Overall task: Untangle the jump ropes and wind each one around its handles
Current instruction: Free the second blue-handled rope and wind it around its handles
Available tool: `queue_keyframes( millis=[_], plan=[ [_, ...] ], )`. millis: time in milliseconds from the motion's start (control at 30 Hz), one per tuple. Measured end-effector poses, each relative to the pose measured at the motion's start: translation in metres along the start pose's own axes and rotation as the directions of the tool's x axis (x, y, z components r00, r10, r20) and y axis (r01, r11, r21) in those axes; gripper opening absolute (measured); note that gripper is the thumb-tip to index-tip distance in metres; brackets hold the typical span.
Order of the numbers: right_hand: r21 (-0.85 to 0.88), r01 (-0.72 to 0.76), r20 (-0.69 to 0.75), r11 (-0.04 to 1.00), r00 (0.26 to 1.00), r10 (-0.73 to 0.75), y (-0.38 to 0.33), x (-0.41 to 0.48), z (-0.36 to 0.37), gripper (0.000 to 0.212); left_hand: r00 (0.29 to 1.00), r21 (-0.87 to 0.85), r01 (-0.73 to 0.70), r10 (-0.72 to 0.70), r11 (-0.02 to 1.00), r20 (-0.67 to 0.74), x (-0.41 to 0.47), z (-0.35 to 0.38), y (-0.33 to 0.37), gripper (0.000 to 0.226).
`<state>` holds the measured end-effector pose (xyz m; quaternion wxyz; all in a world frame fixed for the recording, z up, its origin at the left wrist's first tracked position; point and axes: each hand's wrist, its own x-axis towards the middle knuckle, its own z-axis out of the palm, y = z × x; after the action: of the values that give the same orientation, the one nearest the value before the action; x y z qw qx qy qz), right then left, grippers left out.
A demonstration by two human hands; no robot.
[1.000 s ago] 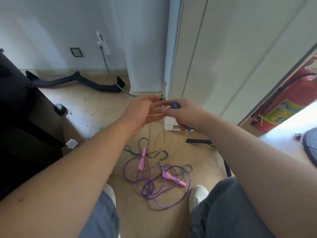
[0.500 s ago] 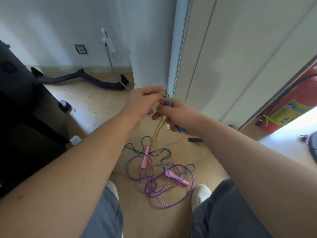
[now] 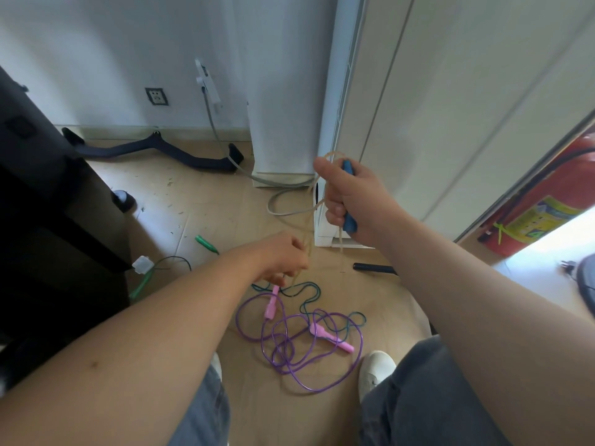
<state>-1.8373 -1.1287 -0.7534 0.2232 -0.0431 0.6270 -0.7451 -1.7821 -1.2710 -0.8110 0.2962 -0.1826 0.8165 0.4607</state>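
Observation:
My right hand (image 3: 351, 197) grips the blue handles (image 3: 348, 220) of a pale tan jump rope (image 3: 309, 220), whose cord loops over my thumb and hangs down. Lower and to the left, my left hand (image 3: 283, 259) pinches that tan cord. On the floor between my feet lies a purple rope (image 3: 322, 375) with two pink handles (image 3: 331, 338), tangled with a dark teal cord (image 3: 309, 294). Green handles lie further left, one on open floor (image 3: 206, 243), one by the black furniture (image 3: 141, 284).
Black furniture (image 3: 48, 220) fills the left side. A white unit (image 3: 283, 91) and a grey cable (image 3: 280, 207) stand ahead, with white door panels on the right. A red fire extinguisher (image 3: 547, 201) is at the far right. My white shoes (image 3: 375, 370) flank the ropes.
My left hand has dropped down and away from my right hand, sliding along the tan cord. My right hand has stayed raised with the blue handles.

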Motion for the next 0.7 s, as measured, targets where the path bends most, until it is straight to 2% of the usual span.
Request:
queue_keyframes(
  millis=[67, 167, 400, 467, 533, 700],
  plan=[
    [0.056, -0.003, 0.027, 0.998, 1.0, 0.002, -0.002, -0.003, 0.001, 0.037, 0.999, 0.01, -0.049, 0.049, 0.999, -0.021, 0.005, 0.002, -0.003, 0.029],
    [0.107, 0.006, 0.033, 0.994, 0.999, -0.01, -0.005, -0.006, 0.003, 0.033, 0.99, 0.07, -0.124, 0.129, 0.99, -0.065, 0.01, 0.0, -0.007, 0.019],
    [0.085, 0.01, -0.043, 0.996, 0.999, -0.007, -0.008, -0.007, -0.002, 0.03, 0.955, 0.203, -0.224, 0.256, 0.953, -0.149, 0.015, -0.008, -0.009, 0.027],
    [0.063, 0.005, -0.049, 0.998, 0.999, -0.002, -0.008, -0.008, -0.003, 0.029, 0.948, 0.129, -0.261, 0.28, 0.957, -0.153, 0.013, -0.008, -0.004, 0.041],
    [0.038, 0.001, -0.05, 0.999, 0.999, 0.001, -0.007, -0.008, -0.003, 0.028, 0.943, 0.026, -0.31, 0.311, 0.95, -0.119, 0.009, -0.008, 0.001, 0.047],
    [-0.064, 0.004, -0.069, 0.998, 0.998, -0.009, -0.005, -0.007, -0.001, 0.024, 0.928, -0.227, -0.366, 0.334, 0.903, -0.167, 0.006, -0.004, 0.01, 0.019]
  ],
)
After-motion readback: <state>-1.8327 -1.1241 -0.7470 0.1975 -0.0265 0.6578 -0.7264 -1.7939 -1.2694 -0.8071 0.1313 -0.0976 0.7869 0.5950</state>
